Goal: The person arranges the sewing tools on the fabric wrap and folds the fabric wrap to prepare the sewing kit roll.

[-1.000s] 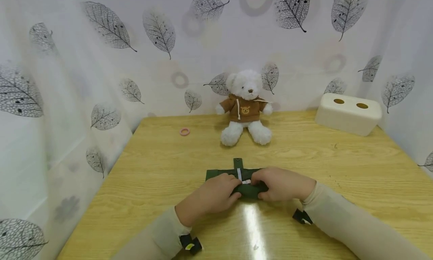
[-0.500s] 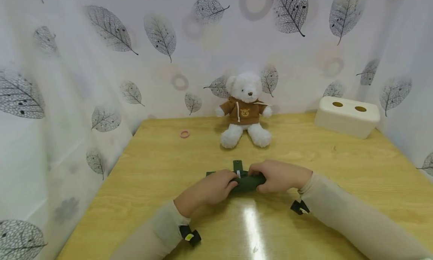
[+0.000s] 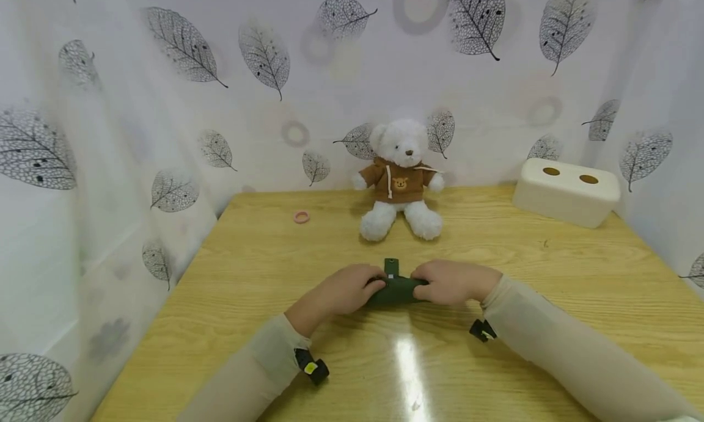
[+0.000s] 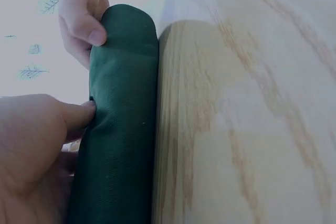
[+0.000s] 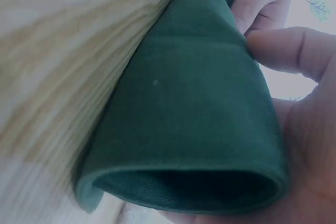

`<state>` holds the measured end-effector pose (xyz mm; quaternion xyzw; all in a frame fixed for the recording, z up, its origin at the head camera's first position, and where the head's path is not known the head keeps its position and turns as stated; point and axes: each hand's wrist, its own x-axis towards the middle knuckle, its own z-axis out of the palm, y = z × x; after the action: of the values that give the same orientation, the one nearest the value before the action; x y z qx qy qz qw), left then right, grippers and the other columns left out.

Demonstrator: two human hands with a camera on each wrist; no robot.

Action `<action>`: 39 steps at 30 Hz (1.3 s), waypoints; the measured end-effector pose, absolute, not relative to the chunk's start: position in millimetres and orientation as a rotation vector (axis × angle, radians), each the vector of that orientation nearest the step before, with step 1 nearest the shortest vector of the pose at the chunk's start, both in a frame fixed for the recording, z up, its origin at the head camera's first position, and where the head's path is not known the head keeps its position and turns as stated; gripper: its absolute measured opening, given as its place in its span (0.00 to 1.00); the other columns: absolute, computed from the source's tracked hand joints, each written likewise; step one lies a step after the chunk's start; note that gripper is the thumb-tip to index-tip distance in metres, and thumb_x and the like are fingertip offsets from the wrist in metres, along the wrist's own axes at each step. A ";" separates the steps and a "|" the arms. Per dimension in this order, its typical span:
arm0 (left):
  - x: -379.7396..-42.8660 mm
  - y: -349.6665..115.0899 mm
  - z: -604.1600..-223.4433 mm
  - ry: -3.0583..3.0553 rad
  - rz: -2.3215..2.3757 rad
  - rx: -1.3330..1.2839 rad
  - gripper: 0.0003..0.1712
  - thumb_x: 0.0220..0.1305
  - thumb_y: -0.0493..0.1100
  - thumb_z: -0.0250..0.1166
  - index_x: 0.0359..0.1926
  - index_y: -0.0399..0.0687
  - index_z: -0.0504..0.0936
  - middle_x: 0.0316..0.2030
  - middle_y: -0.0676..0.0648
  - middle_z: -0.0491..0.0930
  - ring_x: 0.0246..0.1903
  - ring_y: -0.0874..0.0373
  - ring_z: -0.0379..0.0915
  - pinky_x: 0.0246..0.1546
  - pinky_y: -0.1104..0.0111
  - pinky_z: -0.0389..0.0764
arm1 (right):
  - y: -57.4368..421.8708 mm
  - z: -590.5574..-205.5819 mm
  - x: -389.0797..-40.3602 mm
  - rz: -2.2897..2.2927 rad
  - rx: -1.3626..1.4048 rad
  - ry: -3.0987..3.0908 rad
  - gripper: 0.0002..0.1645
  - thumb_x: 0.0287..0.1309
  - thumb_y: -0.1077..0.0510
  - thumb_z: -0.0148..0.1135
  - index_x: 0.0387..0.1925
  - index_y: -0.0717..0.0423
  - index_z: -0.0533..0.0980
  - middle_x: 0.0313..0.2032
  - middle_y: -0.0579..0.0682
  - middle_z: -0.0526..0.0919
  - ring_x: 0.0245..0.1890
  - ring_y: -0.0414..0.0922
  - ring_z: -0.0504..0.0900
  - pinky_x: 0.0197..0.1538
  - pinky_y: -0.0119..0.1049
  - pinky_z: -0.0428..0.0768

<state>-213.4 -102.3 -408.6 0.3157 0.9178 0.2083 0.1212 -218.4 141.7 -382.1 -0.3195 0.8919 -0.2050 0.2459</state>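
A dark green fabric roll-up pouch (image 3: pixel 396 292) lies across the table in the head view, rolled into a thick tube. Beyond it, a short green strap (image 3: pixel 391 266) with a snap lies flat, pointing away from me. My left hand (image 3: pixel 349 287) grips the left part of the roll, thumb on top and fingers on the far side. At the right part, my right hand (image 3: pixel 453 281) holds it the same way. In the right wrist view the roll's end (image 5: pixel 184 187) gapes as a flattened hollow loop. The roll's inside is mostly hidden.
A white teddy bear (image 3: pixel 400 184) in a brown hoodie sits at the back of the wooden table (image 3: pixel 247 275). Left of it lies a small pink ring (image 3: pixel 301 217). A cream box (image 3: pixel 566 191) with two round holes stands at the back right, before a leaf-patterned curtain (image 3: pixel 275 123).
Both hands have rolled the pouch away from me into a thicker tube. The white item, most of the pale strip and the flat left part seen earlier are now covered.
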 end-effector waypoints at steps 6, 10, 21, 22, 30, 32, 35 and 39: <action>-213.1 -100.4 -402.8 2.755 0.646 0.966 0.19 0.75 0.50 0.59 0.61 0.51 0.81 0.52 0.52 0.81 0.52 0.59 0.77 0.53 0.64 0.78 | 139.2 -382.1 -228.4 -0.445 -0.797 2.440 0.27 0.75 0.51 0.42 0.66 0.60 0.73 0.63 0.57 0.75 0.62 0.54 0.74 0.64 0.55 0.70; -215.1 -99.1 -401.2 2.732 0.728 0.919 0.20 0.72 0.52 0.63 0.58 0.49 0.84 0.51 0.52 0.83 0.51 0.60 0.78 0.52 0.64 0.79 | 136.5 -384.4 -230.3 -0.399 -0.807 2.461 0.26 0.75 0.51 0.42 0.66 0.59 0.70 0.61 0.57 0.73 0.60 0.54 0.74 0.62 0.54 0.71; -235.8 -97.2 -403.0 2.709 0.739 0.826 0.13 0.71 0.50 0.64 0.49 0.53 0.89 0.44 0.55 0.87 0.46 0.61 0.81 0.48 0.66 0.80 | 128.5 -376.5 -246.0 -0.349 -0.778 2.384 0.31 0.74 0.48 0.49 0.71 0.58 0.65 0.65 0.59 0.69 0.66 0.57 0.69 0.65 0.57 0.68; -237.6 -97.5 -403.6 2.697 0.743 0.815 0.12 0.71 0.50 0.65 0.48 0.53 0.89 0.43 0.55 0.87 0.45 0.61 0.81 0.48 0.66 0.80 | 128.3 -374.7 -250.0 -0.352 -0.764 2.368 0.31 0.74 0.46 0.50 0.71 0.56 0.65 0.65 0.58 0.70 0.65 0.56 0.70 0.64 0.56 0.69; -242.7 -98.3 -410.9 2.610 0.779 0.796 0.11 0.72 0.48 0.63 0.47 0.53 0.90 0.42 0.56 0.88 0.44 0.61 0.81 0.47 0.67 0.79 | 111.8 -368.2 -274.7 -0.218 -0.826 2.400 0.23 0.74 0.45 0.53 0.61 0.52 0.76 0.56 0.52 0.81 0.53 0.50 0.81 0.55 0.51 0.78; -240.7 -97.2 -412.4 2.607 0.790 0.813 0.11 0.73 0.48 0.63 0.47 0.52 0.90 0.42 0.55 0.88 0.44 0.61 0.81 0.47 0.67 0.79 | 106.5 -369.3 -277.2 -0.180 -0.818 2.412 0.23 0.73 0.46 0.55 0.61 0.53 0.76 0.55 0.52 0.82 0.49 0.47 0.82 0.52 0.49 0.79; -237.2 -96.5 -413.9 2.620 0.809 0.827 0.11 0.73 0.47 0.63 0.47 0.51 0.90 0.41 0.55 0.88 0.43 0.62 0.82 0.46 0.68 0.80 | 100.3 -370.4 -280.6 -0.166 -0.787 2.418 0.25 0.72 0.47 0.57 0.62 0.56 0.75 0.53 0.52 0.82 0.42 0.43 0.82 0.48 0.47 0.80; -234.7 -96.3 -413.8 2.651 0.817 0.829 0.11 0.72 0.47 0.64 0.47 0.51 0.90 0.41 0.55 0.88 0.42 0.63 0.82 0.45 0.70 0.79 | 96.1 -371.7 -286.0 -0.184 -0.783 2.406 0.22 0.71 0.49 0.59 0.59 0.57 0.77 0.47 0.49 0.83 0.30 0.41 0.82 0.39 0.40 0.80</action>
<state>-234.7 -96.3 -413.8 0.2842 0.9087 0.2800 0.1228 -286.0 96.1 -371.7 -0.2946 0.9054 -0.0692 0.2978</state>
